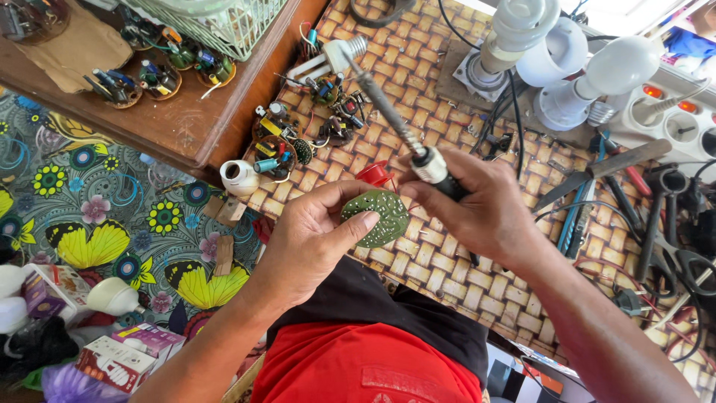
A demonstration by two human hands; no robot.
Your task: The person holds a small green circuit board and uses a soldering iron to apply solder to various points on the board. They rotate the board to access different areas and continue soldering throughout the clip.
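The left hand [313, 239] pinches a round green board [377, 216] by its edge, flat face up, over the woven mat [447, 261]. The right hand [485, 209], just right of the board, grips a soldering iron [388, 112]; its shaft slants up-left, away from the board.

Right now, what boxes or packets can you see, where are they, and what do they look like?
Small box: bottom left on the floor, lying flat, red and white with a bulb picture.
Pink box: just above it, flat, pink-purple and white.
Open box: far left, white and purple, beside a white bulb.
No screens show.
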